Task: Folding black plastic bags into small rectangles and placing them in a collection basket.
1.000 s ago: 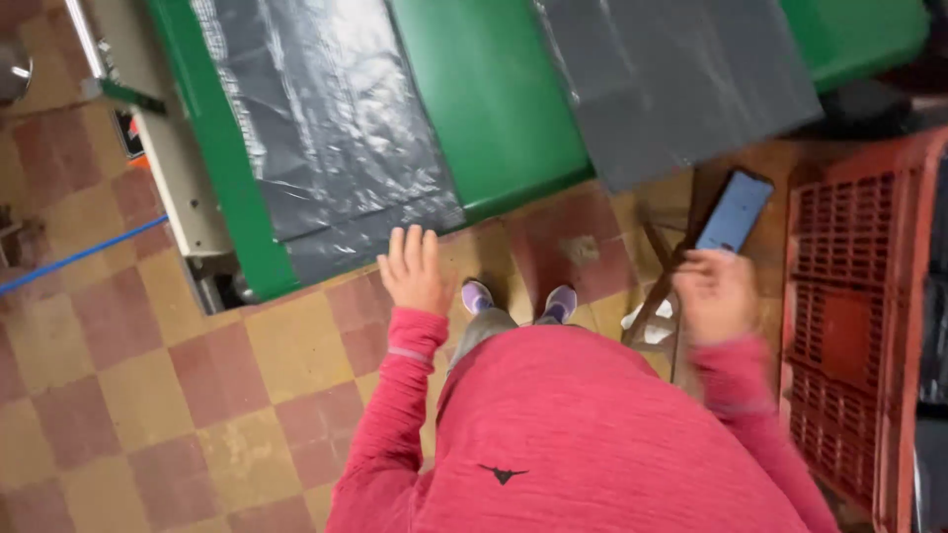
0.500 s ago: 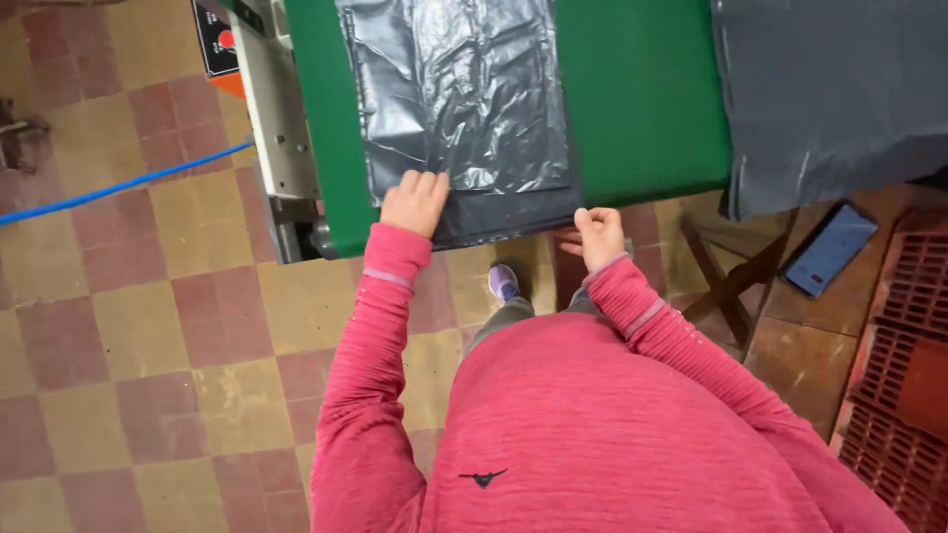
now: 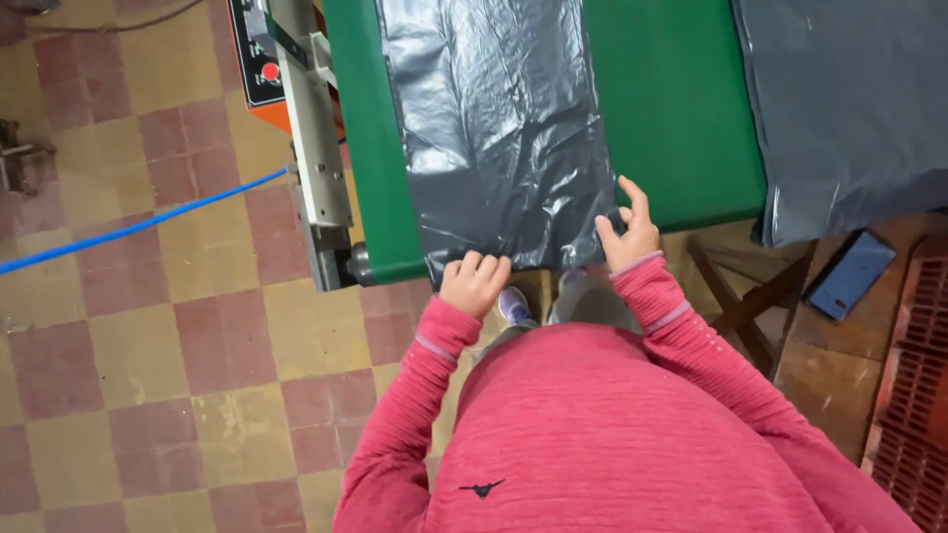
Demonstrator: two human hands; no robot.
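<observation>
At the far left, a blue hose runs across the checkered tile floor toward the machine; lying loose near the walkway, it looks like a possible trip point. Next comes the metal side frame with its orange control panel, fixed to the edge of the green conveyor belt.

On the belt lies a grey plastic bag, flat but wrinkled, its near end hanging just over the belt's front edge. The left hand curls its fingers shut on that near edge at the bag's left corner. The right hand rests on the right corner with fingers spread fairly wide, pressing or pinching the film; whether it truly grips cannot be told.

The film is thin and slick, so an uneven pull from the two hands would likely skew or crease it, and the looser right-hand hold may slip. Fingers sit close to the belt's end roller, a likely pinch risk.

Further right, a second grey bag overhangs the belt, and a dark phone lies on a wooden stool, near its edge, where a knock could drop it.
</observation>
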